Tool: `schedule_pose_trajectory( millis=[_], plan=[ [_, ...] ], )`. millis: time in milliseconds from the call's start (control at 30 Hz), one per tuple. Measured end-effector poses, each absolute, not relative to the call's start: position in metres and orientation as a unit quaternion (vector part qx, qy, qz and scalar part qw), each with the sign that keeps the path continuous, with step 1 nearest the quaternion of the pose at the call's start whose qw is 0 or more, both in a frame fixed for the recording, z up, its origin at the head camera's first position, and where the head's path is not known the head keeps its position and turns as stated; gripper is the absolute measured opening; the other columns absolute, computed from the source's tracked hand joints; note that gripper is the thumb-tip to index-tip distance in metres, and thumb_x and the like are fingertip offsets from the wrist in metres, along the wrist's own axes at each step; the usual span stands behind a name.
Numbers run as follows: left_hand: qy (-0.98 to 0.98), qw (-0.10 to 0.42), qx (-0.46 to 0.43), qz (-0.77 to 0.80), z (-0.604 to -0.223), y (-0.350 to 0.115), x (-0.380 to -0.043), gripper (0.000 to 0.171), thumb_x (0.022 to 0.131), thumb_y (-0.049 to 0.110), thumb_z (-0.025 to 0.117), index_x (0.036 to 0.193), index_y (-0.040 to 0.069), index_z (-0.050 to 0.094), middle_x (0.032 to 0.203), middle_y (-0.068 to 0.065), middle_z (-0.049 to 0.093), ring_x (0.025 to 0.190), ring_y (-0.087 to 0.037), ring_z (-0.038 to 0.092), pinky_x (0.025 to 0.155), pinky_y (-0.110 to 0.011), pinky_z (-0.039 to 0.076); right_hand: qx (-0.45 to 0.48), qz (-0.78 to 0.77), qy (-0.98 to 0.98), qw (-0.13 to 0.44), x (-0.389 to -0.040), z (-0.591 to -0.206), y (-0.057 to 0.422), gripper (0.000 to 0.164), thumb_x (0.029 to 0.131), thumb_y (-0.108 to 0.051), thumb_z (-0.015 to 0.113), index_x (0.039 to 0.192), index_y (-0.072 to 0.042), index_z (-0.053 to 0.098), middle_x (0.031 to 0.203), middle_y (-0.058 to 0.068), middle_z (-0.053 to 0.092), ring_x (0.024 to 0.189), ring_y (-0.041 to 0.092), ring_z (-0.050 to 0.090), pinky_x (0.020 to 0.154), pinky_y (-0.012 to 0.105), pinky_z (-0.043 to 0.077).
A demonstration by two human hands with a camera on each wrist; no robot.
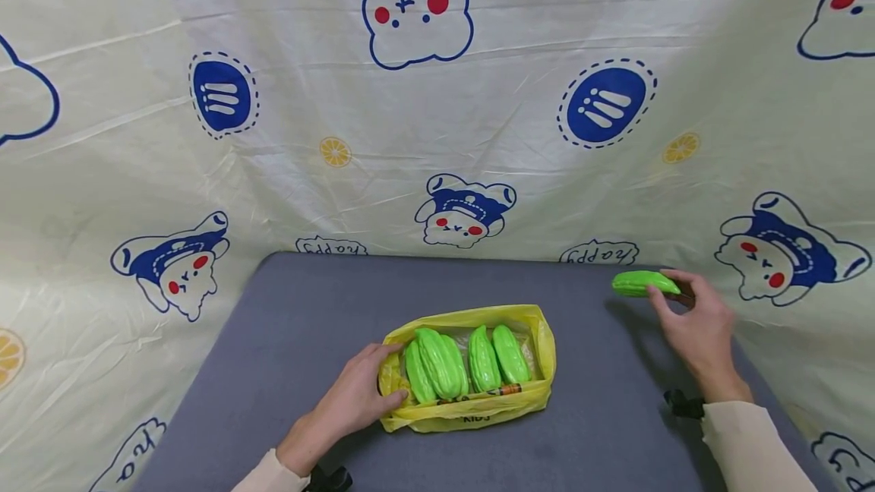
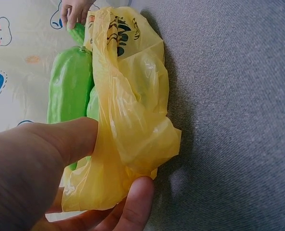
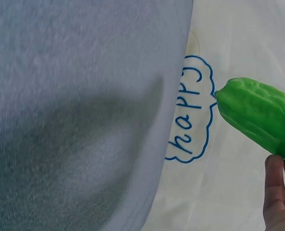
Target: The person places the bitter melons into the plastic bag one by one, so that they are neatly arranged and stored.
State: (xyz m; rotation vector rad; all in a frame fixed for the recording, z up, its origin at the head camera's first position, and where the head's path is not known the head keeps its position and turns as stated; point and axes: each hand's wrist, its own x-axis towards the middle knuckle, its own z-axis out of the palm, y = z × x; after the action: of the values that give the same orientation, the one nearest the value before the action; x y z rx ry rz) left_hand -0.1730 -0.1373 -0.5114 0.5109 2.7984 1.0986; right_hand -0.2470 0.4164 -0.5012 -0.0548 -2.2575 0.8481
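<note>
My right hand pinches a shiny, ribbed green bitter melon between thumb and fingertips, held above the table's far right corner. In the right wrist view the melon tapers to a small pointed tip. A yellow plastic bag, its mouth facing up, stands at the middle of the table. Several similar melons lie side by side inside it. My left hand grips the bag's left end, and the left wrist view has the bag's folded edge between thumb and fingers.
A grey cloth-covered table lies under the bag. Behind it and along both sides hangs a pale sheet printed with cartoon bears and orange slices. Dark wrist straps sit on both arms.
</note>
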Motion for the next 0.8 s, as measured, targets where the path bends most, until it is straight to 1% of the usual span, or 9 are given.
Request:
schedule_pose_trajectory(
  millis=[167, 300, 467, 600, 800],
  plan=[
    [0.916, 0.047, 0.166, 0.362, -0.512, -0.138, -0.173, 0.075, 0.094, 0.019, 0.096, 0.16, -0.002, 0.065, 0.152, -0.025, 0.07, 0.142, -0.049, 0.069, 0.116, -0.068, 0.057, -0.008, 0.336, -0.876, 0.346, -0.243, -0.497, 0.405, 0.044, 0.104, -0.01, 0.089, 0.143, 0.002, 0.073, 0.135, 0.021, 0.077, 0.108, -0.032, 0.05, 0.096, -0.008, 0.039],
    [0.917, 0.046, 0.165, 0.362, -0.512, -0.138, -0.172, 0.075, 0.094, 0.02, 0.096, 0.16, -0.001, 0.065, 0.152, -0.024, 0.07, 0.142, -0.049, 0.069, 0.116, -0.068, 0.058, 0.011, 0.345, -0.871, 0.348, -0.241, -0.496, 0.397, 0.044, 0.102, -0.007, 0.09, 0.142, 0.001, 0.074, 0.134, 0.021, 0.078, 0.109, -0.032, 0.053, 0.097, -0.008, 0.041],
    [0.918, 0.032, 0.166, 0.358, -0.513, -0.137, -0.172, 0.074, 0.093, 0.019, 0.096, 0.157, -0.002, 0.067, 0.149, -0.023, 0.072, 0.139, -0.046, 0.071, 0.116, -0.066, 0.058, 0.033, 0.36, -0.864, 0.351, -0.24, -0.495, 0.388, 0.044, 0.1, -0.004, 0.091, 0.142, -0.001, 0.076, 0.133, 0.022, 0.078, 0.11, -0.031, 0.055, 0.096, -0.006, 0.044],
    [0.918, 0.025, 0.167, 0.359, -0.514, -0.137, -0.172, 0.073, 0.092, 0.018, 0.096, 0.156, -0.002, 0.068, 0.147, -0.022, 0.073, 0.137, -0.044, 0.072, 0.115, -0.065, 0.059, 0.05, 0.366, -0.864, 0.342, -0.235, -0.493, 0.379, 0.048, 0.099, -0.002, 0.091, 0.144, -0.001, 0.074, 0.135, 0.02, 0.078, 0.111, -0.03, 0.057, 0.097, -0.006, 0.044],
    [0.916, 0.037, 0.163, 0.364, -0.513, -0.138, -0.171, 0.075, 0.094, 0.02, 0.096, 0.159, 0.0, 0.066, 0.15, -0.022, 0.072, 0.139, -0.046, 0.071, 0.114, -0.066, 0.058, 0.069, 0.376, -0.86, 0.337, -0.228, -0.489, 0.363, 0.053, 0.098, 0.001, 0.092, 0.148, -0.002, 0.073, 0.138, 0.019, 0.078, 0.113, -0.028, 0.06, 0.097, -0.004, 0.047]
  ],
)
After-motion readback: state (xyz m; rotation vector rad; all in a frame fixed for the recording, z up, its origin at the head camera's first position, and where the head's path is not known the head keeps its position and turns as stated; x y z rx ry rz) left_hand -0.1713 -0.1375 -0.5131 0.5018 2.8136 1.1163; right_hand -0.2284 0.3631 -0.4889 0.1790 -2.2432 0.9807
